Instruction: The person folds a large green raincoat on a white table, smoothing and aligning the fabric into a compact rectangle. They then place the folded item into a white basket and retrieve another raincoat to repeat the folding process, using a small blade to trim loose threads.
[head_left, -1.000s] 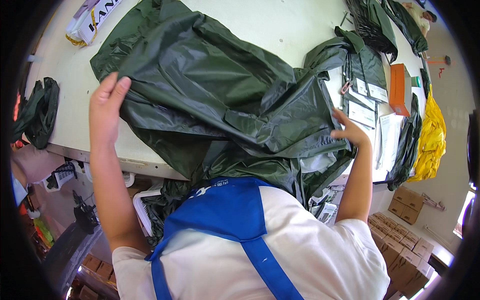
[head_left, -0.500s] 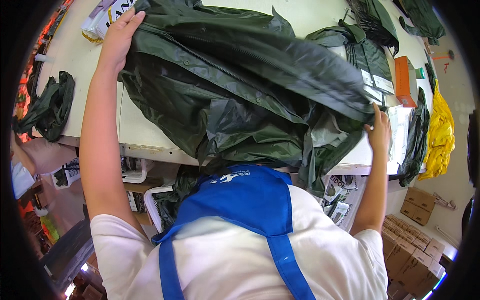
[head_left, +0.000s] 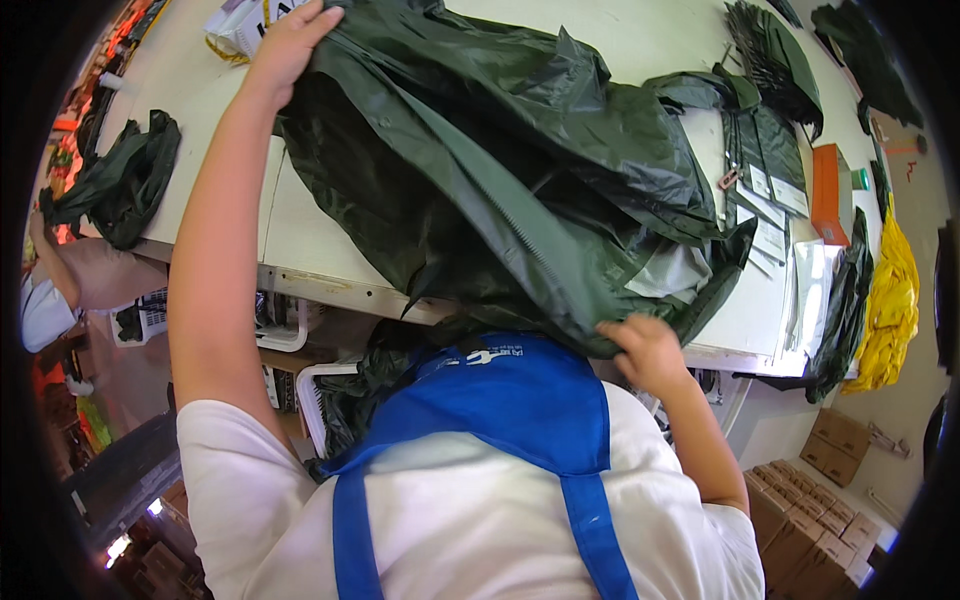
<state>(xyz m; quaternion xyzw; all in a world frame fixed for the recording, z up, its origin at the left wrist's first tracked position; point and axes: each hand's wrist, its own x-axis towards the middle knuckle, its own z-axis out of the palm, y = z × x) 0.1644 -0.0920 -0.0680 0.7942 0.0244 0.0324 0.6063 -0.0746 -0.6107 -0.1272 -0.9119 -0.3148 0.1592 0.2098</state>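
Observation:
A dark green, shiny zippered jacket (head_left: 450, 170) is spread across the white table, its near part hanging over the front edge. At the far left, my left hand (head_left: 293, 48) is closed on the garment's top edge. My right hand (head_left: 643, 350), close to my body, pinches the lower end of the zipper edge. Between my hands that edge is stretched diagonally, with a row of zipper teeth showing. White lining (head_left: 668, 275) shows near my right hand. Folds hide some of my fingertips.
Another dark green garment (head_left: 125, 180) lies at the left table edge, near another person's arm (head_left: 58, 270). To the right are stacked green pieces (head_left: 770, 150), an orange box (head_left: 828, 190), white papers and yellow fabric (head_left: 888, 300). Cardboard boxes (head_left: 815, 520) stand on the floor.
My right hand has moved left and toward my body, drawing the zipper edge along. My left hand still holds its end. The view has shifted slightly.

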